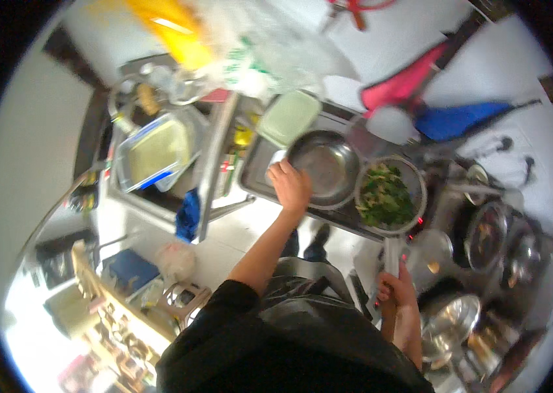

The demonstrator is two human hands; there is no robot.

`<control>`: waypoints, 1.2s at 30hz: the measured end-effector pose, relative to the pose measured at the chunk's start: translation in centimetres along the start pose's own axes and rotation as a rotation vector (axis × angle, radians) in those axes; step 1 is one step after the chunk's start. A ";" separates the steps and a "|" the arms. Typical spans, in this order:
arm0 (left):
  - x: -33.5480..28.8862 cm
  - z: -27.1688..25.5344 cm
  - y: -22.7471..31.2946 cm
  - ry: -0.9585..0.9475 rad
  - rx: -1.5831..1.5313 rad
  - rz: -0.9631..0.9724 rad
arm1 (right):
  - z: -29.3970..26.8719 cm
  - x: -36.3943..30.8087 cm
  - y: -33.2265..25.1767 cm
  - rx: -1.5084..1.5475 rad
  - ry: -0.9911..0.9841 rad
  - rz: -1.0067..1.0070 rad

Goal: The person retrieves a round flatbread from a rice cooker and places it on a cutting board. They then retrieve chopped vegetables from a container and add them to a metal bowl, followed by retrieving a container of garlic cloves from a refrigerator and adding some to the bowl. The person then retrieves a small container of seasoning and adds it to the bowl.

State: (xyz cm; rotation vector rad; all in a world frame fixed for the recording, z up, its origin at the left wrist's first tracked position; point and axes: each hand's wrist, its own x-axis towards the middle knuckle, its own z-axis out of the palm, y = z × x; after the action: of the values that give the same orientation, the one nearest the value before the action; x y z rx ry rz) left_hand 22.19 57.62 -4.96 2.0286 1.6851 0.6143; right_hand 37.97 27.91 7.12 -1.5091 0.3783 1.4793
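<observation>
We see the pan just right of the frame's centre, full of greens that hide its floor from us. At its six o'clock the right hand has its grip closed around the handle, covering the far end. Toward ten o'clock from the pan we find a steel bowl, and at the bowl's eight o'clock the left hand; its inner side is turned away, so we cannot tell how wide its grip is or whether it touches the rim. A green tub sits at the bowl's eleven o'clock. Toward the frame's eleven, a yellow bag is cut off by the top edge. Around a basin at the pan's five o'clock, we cannot make out the cluttered metalware.
</observation>
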 end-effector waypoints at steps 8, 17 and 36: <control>-0.8 1.3 -4.8 -0.389 -0.512 -0.645 | -0.6 -0.3 -0.6 -0.071 -0.139 -0.093; 0.6 -2.0 -9.8 -0.341 -0.731 -0.639 | -2.3 -1.2 -1.3 -0.045 -0.202 -0.137; 8.8 -43.5 -40.4 -0.239 0.851 -0.182 | 4.4 -1.5 0.5 -0.226 -0.278 -0.190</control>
State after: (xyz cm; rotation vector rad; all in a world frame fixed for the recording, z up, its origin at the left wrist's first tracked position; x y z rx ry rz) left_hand -33.95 75.07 7.16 2.2842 2.1522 -0.4888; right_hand 34.62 30.48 9.06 -1.4407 -0.0989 1.5903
